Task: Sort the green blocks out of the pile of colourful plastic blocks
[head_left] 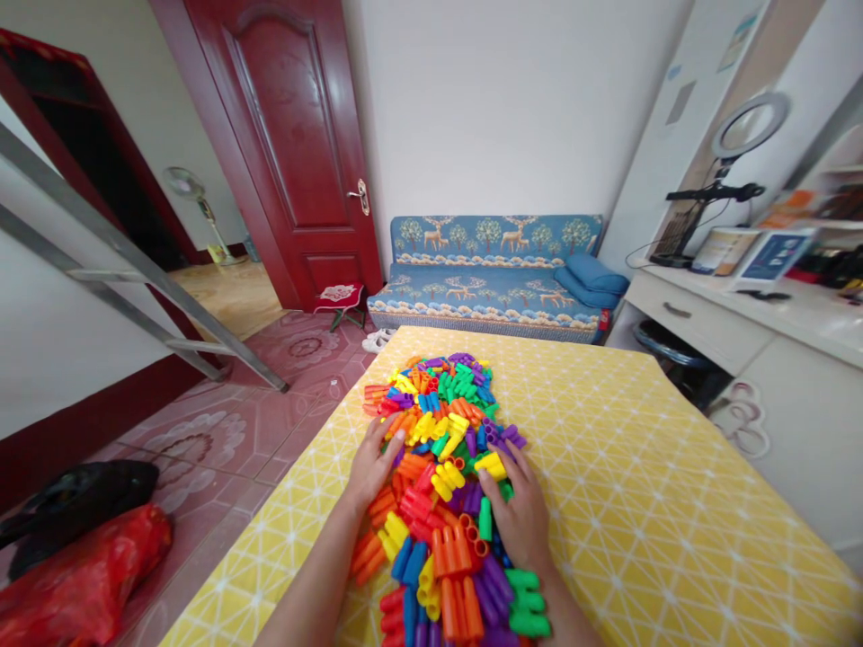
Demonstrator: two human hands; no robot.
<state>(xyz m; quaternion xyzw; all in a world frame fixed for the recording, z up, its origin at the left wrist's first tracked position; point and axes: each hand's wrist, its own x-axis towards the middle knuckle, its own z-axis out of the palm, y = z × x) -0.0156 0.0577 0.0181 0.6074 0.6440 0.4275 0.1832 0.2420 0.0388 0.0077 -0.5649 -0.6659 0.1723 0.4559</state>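
A long heap of bright plastic toy pieces, shaped like joined bullet-tipped tubes (453, 548), runs down the table in red, orange, yellow, green, blue and purple. My left hand (372, 463) rests at the heap's left side, fingers apart, by some orange pieces (403, 422). On the right side, my right hand (520, 508) has its thumb and forefinger about a yellow toy piece (491, 465). Purple pieces (505, 434) lie just beyond its fingertips. A green piece (484, 519) is beside the thumb. The palms hide some pieces underneath.
A yellow patterned cloth (627, 467) covers the table. Beyond it stand a blue sofa (485, 283) and a small red stool (341, 295). A white desk (707, 305) is at the right. A metal ladder (121, 279) and red bag (87, 575) are at the left.
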